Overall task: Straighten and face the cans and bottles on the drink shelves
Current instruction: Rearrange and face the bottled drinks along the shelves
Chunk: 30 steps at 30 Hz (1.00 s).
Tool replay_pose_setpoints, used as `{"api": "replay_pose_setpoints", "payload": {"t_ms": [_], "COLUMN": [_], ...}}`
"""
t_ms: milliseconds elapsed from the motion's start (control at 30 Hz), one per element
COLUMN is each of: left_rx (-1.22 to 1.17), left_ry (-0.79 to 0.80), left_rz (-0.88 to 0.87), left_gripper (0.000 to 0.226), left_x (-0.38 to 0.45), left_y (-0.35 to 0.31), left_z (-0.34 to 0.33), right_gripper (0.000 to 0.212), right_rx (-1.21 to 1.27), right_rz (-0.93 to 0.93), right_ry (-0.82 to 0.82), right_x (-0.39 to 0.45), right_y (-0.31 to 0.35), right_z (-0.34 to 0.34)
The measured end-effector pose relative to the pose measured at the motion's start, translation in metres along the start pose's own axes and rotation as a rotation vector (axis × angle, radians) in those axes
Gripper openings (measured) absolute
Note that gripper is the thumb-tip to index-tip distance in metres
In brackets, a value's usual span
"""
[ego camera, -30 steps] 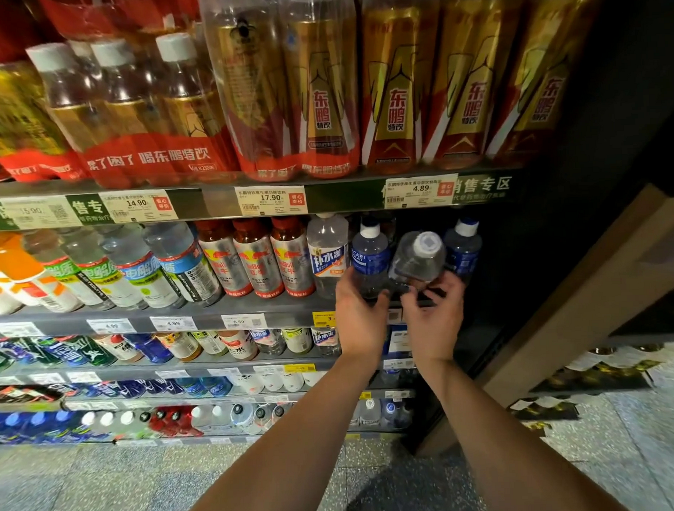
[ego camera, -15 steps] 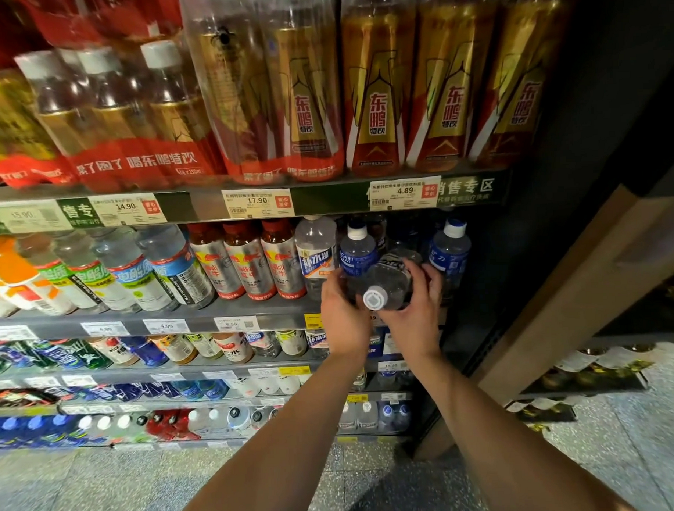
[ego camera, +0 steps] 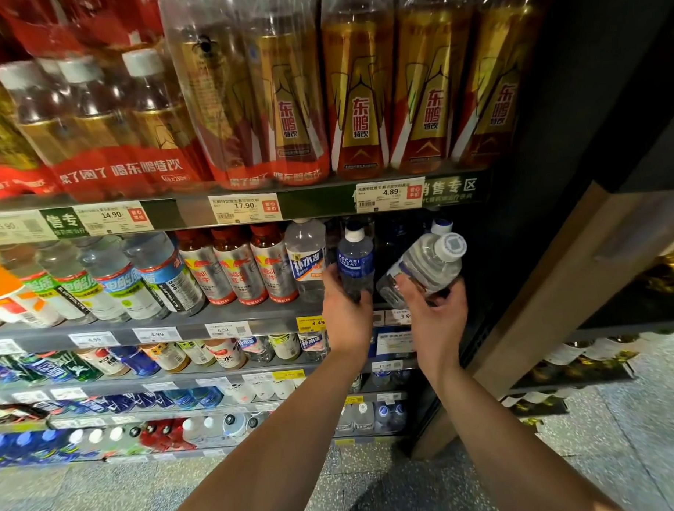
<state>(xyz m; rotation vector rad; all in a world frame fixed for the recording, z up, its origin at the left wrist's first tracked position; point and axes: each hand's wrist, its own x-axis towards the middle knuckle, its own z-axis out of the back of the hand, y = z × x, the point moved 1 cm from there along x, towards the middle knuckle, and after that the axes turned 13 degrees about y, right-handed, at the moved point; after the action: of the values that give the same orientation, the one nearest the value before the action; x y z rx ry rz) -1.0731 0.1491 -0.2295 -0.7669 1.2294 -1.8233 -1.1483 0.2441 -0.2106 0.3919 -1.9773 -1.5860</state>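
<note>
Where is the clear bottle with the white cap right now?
The clear bottle is tilted in the right hand, at the right end of the second shelf, just right of the blue bottle held by the left hand.

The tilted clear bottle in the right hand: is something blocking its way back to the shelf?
Nothing visible blocks it. The right hand holds the clear bottle tilted before a dark gap on the shelf, right of the Pocari Sweat bottle gripped by the left hand. The gap's depth is too dark to judge.
</note>
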Motion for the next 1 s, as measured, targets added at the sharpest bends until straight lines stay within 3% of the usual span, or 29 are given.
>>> {"api": "replay_pose_setpoints", "payload": {"t_ms": [100, 200, 467, 700, 900, 1000], "left_rx": [0.031, 0.029, 0.011, -0.213, -0.24, -0.27], "left_ry": [-0.004, -0.03, -0.134, -0.039, -0.104, -0.127], "left_rz": [0.009, 0.044, 0.0, -0.126, -0.092, -0.074], "left_gripper": [0.079, 0.086, 0.078, 0.076, 0.077, 0.076], "left_x": [0.007, 0.017, 0.019, -0.005, -0.019, -0.021], "left_y": [-0.011, -0.018, -0.01, -0.004, -0.002, 0.004], "left_z": [-0.008, -0.014, -0.023, -0.004, 0.032, 0.05], "right_gripper": [0.05, 0.049, 0.059, 0.048, 0.045, 0.056], "right_rx": [0.051, 0.07, 0.025, 0.088, 0.044, 0.033], "right_rz": [-0.013, -0.039, -0.105, -0.075, -0.056, -0.069], "right_ry": [0.0, 0.0, 0.004, 0.032, 0.072, 0.103], "right_x": [-0.007, -0.016, -0.036, -0.03, -0.013, 0.002], "right_y": [0.007, 0.009, 0.011, 0.013, 0.004, -0.003], "right_z": [0.01, 0.019, 0.038, 0.032, 0.017, 0.003]}}
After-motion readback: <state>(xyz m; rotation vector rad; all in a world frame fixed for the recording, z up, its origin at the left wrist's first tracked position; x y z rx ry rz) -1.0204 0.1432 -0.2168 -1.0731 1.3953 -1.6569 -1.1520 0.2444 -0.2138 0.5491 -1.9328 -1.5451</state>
